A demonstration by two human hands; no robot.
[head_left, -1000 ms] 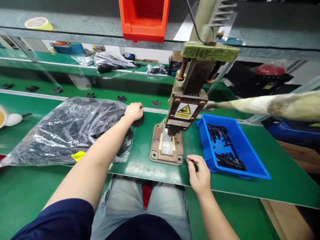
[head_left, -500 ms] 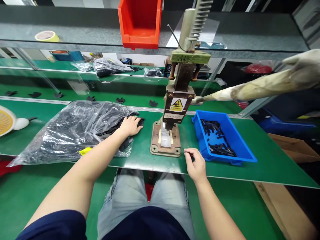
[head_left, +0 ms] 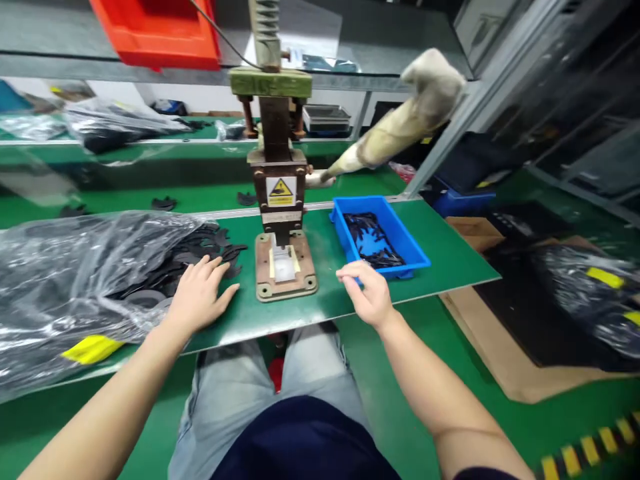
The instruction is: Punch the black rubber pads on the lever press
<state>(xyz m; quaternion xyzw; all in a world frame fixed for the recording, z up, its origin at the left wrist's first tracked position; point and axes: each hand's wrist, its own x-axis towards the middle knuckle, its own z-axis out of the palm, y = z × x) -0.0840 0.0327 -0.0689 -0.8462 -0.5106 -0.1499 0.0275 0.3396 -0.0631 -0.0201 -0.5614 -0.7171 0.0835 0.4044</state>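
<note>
My left hand (head_left: 203,293) lies with fingers spread at the mouth of a clear plastic bag (head_left: 95,267), next to a heap of flat, curved black pieces (head_left: 200,247). It holds none of them that I can see. In front of me stands a hand lever press (head_left: 280,193) with a small clear block (head_left: 285,268) on its base (head_left: 295,287). My right hand (head_left: 367,293) is to the right of the base, over the table's front part. Its fingers are curled together near the thumb; anything between them is hidden.
Right of the press is a blue bin (head_left: 417,257) with thin black pieces (head_left: 373,240). The wrapped lever (head_left: 390,137) juts out to the right. An orange-red bin (head_left: 165,47) sits on the upper shelf. Brown cardboard (head_left: 505,373) and bagged parts (head_left: 590,293) lie at right.
The view has swung right, so press and bins appear further left. My left hand has shifted toward me at the bag's mouth, where more black pieces show. My right hand remains near the blue bin.
</note>
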